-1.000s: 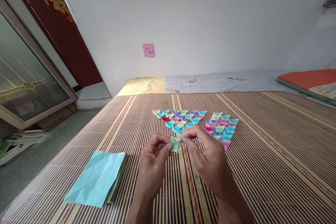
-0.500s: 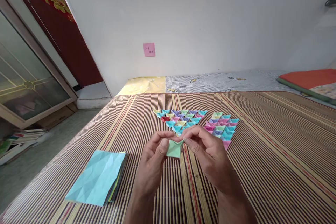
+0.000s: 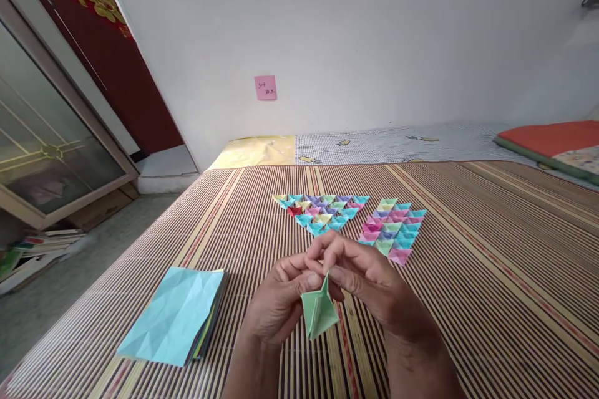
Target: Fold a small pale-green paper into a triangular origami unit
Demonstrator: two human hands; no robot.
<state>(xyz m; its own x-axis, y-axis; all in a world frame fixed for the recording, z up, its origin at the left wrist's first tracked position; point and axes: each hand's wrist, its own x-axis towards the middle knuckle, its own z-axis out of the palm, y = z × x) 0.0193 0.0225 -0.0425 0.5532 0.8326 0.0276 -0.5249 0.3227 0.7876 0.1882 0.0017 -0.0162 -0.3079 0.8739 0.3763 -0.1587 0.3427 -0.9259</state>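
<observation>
A small green folded paper (image 3: 319, 312) hangs point-down between my hands, its creased flaps standing apart. My left hand (image 3: 285, 293) pinches its upper left edge between thumb and fingers. On the other side, my right hand (image 3: 367, 277) grips its upper tip with thumb and forefinger. Just beyond my fingers lie rows of small folded paper boats (image 3: 322, 211) in many colours. A second group of folded paper boats (image 3: 393, 229) sits to the right of these. The fingertips partly hide the paper's top.
At the left lies a stack of creased paper sheets (image 3: 173, 315), light blue on top. Everything rests on a striped bamboo mat (image 3: 468, 299). A white wall (image 3: 355, 43) with a pink note (image 3: 265, 88) rises behind. Folded bedding (image 3: 556, 142) lies at the far right.
The green paper has turned from a flat square-like shape to a pointed one with open flaps, and hangs lower. Both hands have shifted slightly down and stay close together.
</observation>
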